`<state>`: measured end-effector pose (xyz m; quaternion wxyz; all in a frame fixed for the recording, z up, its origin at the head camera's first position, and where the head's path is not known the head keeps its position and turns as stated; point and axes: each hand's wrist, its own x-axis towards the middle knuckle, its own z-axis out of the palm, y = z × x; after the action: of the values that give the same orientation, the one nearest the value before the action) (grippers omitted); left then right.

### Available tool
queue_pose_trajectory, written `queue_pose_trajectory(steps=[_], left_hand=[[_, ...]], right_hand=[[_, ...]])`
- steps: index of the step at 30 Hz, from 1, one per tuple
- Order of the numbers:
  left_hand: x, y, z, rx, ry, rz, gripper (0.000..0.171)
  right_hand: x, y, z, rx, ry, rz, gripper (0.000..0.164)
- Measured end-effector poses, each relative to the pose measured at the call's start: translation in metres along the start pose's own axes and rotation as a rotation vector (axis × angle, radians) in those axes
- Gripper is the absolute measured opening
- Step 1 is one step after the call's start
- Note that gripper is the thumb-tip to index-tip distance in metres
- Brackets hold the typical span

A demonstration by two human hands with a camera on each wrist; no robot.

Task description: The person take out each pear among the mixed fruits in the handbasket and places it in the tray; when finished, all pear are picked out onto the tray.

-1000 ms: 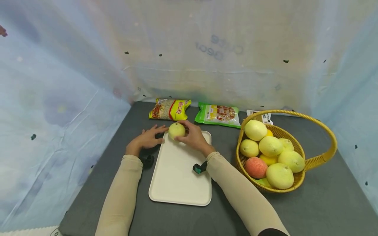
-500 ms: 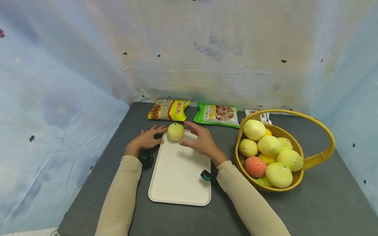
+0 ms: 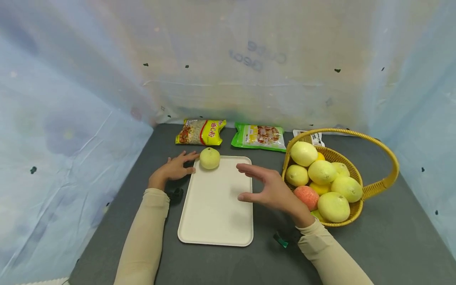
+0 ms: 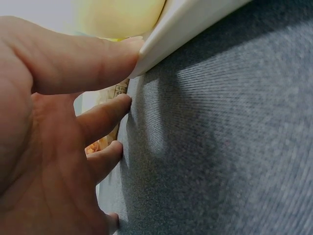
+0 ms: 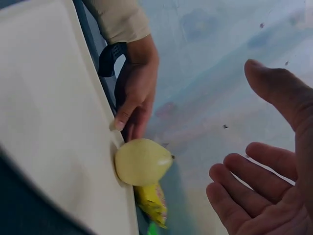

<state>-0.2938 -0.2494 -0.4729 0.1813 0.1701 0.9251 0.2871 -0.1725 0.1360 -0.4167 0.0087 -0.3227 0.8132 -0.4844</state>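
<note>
A pale yellow-green round fruit point(image 3: 209, 158), pear-like with a short stem in the right wrist view, sits at the far left corner of the white tray point(image 3: 217, 213). Beside that corner, my left hand point(image 3: 174, 168) has its fingertips on the dark table. Its thumb point(image 4: 93, 63) touches the tray's rim in the left wrist view. My right hand point(image 3: 272, 188) hovers by the tray's right edge, thumb and fingers spread apart, holding nothing. To its right stands a yellow wicker basket point(image 3: 360, 211) with several pale yellow-green fruits and a reddish one point(image 3: 306, 197).
Behind the tray lie a yellow-and-red food bag point(image 3: 200, 132) and a green-edged bag point(image 3: 259, 137). A smaller packet point(image 3: 316, 138) is partly hidden behind the basket. The basket's tall handle point(image 3: 386, 174) arches up on the right. A pale printed curtain point(image 3: 199, 95) encloses the table.
My right hand has let go of the round fruit and moved right and nearer, towards the basket. The fruit stays on the tray. My left hand has kept its place at the rim.
</note>
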Motion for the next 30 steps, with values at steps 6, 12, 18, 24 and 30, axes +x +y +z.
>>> queue_pose_trajectory(steps=[6,12,18,24,30], left_hand=[[0.0,0.0,0.001,-0.004,0.004,-0.004,0.07],[0.0,0.001,0.001,-0.011,0.007,-0.003,0.069],[0.0,0.001,0.001,-0.011,0.007,-0.005,0.07],[-0.002,0.003,0.001,-0.014,0.003,0.004,0.07],[-0.003,0.004,0.0,-0.02,0.004,0.006,0.07]], right_hand=[[-0.046,-0.014,-0.033,-0.072,0.0,-0.048,0.082],[-0.091,-0.02,-0.075,-0.098,0.093,-0.143,0.088],[-0.135,-0.023,-0.11,-0.158,0.198,-0.087,0.091],[-0.169,-0.023,-0.134,-0.321,0.264,0.129,0.093],[-0.189,-0.009,-0.146,-0.397,0.302,0.233,0.092]])
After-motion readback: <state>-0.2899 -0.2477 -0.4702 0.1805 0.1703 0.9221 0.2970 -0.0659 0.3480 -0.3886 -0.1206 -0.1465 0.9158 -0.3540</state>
